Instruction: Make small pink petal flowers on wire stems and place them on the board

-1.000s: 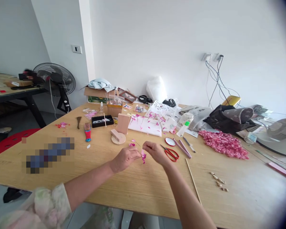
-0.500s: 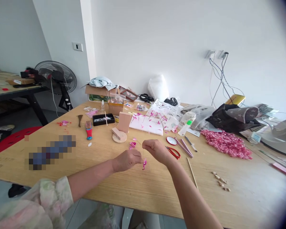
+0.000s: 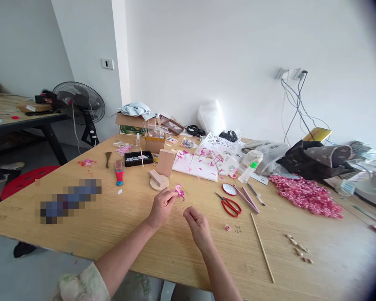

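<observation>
While pink sprays (image 3: 203, 153) on the far white cloth (image 3: 179, 167) look like finished work, in the head view one pink flower (image 3: 179, 192), apparently incomplete, is pinched above the counter (image 3: 138, 242) by the left hand's (image 3: 160, 209) fingers, the right hand's (image 3: 199, 228) being narrowly closed, on what I cannot tell.

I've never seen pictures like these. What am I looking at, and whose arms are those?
There's no robot here. One camera, worn on a person's head, took every picture, looking forward and down at their bare hands. The left hand pinches a small pink flower piece. The right hand is closed, fingertips together; I can't tell whether it holds anything. On the wooden table lie red-handled scissors, a thin stick, a black tray and a pink heap.
</observation>
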A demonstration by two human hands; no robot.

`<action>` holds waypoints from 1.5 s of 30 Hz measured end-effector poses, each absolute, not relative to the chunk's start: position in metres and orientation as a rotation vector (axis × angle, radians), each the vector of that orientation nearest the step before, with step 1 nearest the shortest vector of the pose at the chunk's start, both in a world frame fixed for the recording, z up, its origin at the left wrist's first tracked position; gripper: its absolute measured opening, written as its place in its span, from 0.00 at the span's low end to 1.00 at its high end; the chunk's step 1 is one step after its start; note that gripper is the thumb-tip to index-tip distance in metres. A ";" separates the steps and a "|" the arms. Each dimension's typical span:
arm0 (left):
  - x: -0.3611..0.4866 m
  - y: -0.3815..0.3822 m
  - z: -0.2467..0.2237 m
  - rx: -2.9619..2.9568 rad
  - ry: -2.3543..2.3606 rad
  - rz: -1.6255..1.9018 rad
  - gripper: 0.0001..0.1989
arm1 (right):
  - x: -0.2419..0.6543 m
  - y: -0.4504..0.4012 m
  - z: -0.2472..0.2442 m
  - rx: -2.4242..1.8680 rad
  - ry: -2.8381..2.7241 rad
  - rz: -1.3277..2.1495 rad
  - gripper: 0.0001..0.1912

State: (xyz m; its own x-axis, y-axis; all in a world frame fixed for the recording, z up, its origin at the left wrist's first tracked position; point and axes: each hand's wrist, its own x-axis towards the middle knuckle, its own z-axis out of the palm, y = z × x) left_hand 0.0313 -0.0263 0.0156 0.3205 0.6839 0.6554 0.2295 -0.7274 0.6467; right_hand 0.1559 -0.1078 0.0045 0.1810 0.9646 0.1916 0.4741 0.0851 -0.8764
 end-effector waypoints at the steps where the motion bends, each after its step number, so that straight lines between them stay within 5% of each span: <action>1: 0.032 -0.027 0.015 2.149 0.798 1.406 0.07 | 0.158 -0.107 0.002 -1.533 -1.423 0.666 0.12; 7: 0.033 -0.026 0.012 2.226 0.802 1.362 0.08 | 0.156 -0.114 0.004 -1.630 -1.565 0.568 0.12; 14: 0.032 -0.027 0.008 2.673 0.290 0.835 0.12 | 0.172 -0.101 0.070 -1.675 -2.158 0.193 0.10; 24: 0.025 -0.028 0.020 2.102 0.729 1.354 0.07 | 0.171 -0.096 0.009 -1.554 -1.554 0.673 0.12; 37: 0.023 -0.043 0.020 1.877 0.690 1.297 0.06 | 0.167 -0.102 -0.005 -1.505 -1.354 1.009 0.10; 45: 0.009 -0.042 0.019 1.926 0.586 1.261 0.05 | 0.227 -0.093 0.028 -1.963 -1.528 0.201 0.09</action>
